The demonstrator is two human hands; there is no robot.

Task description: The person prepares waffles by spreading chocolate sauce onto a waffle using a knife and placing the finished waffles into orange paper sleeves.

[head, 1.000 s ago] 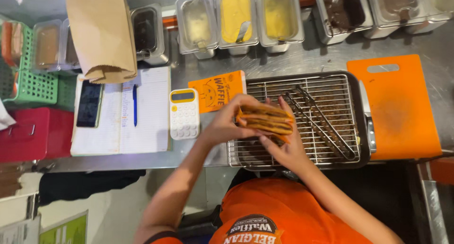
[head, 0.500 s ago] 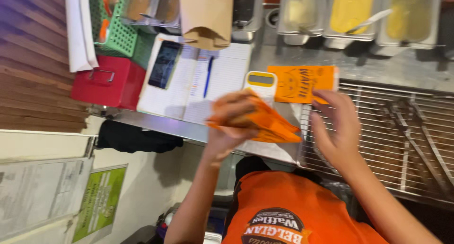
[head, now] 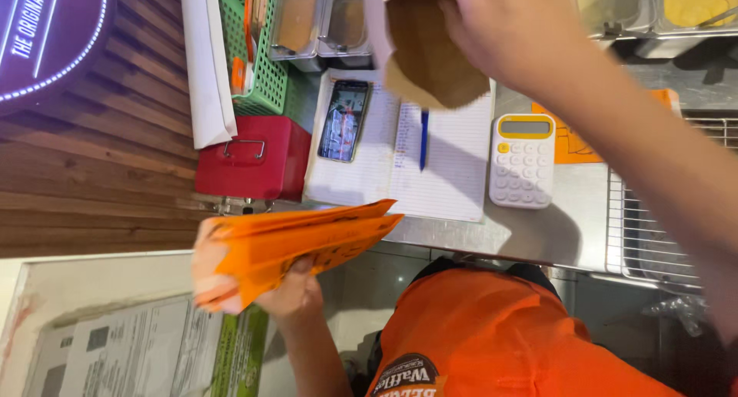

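At ten o'clock a dark round sign with a glowing purple rim (head: 48, 39) hangs on brown wood slats, and at seven o'clock lies a pale printed sheet with a green panel (head: 146, 351) beside it. At twelve o'clock the right hand (head: 503, 28) has its fingers closed on the top of a brown paper bag (head: 427, 55) above an open lined notebook (head: 453, 166). At eight o'clock the left hand (head: 288, 293) clamps its fingers on a flat orange printed paper sleeve (head: 296, 243), held off the steel counter's edge, below a red metal cash box (head: 250, 159), with a white and yellow calculator (head: 524, 160) at two o'clock.
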